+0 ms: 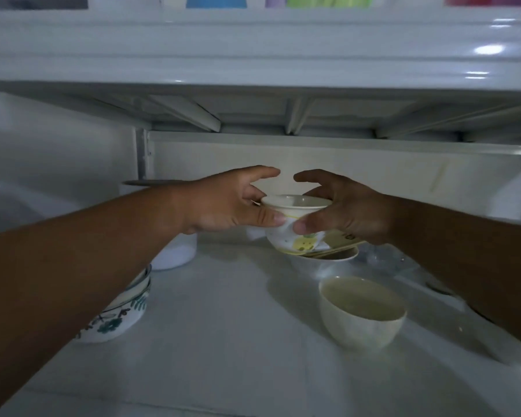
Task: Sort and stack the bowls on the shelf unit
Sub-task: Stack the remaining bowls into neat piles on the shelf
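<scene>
Both hands held the small white ceramic bowl with yellow fruit print (295, 233) at the back of the white plastic shelf (223, 341), the left hand (223, 206) and right hand (343, 209) each pinching its wall between thumb and curled fingers. It hung just above a shallow white bowl (325, 260) holding a tilted dish. Lifting it straight and level looked wisest, probably toward the plain cream bowl (362, 311) or the stacked teal-flowered bowls (124, 308).

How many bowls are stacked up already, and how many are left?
Done: one stack of leaf-patterned bowls stands at the left. In hand: the left hand and right hand together hold a small yellow-spotted bowl. Left: the cream bowl standing alone, and the dishes under the held bowl. I cannot count the stack exactly.
</scene>
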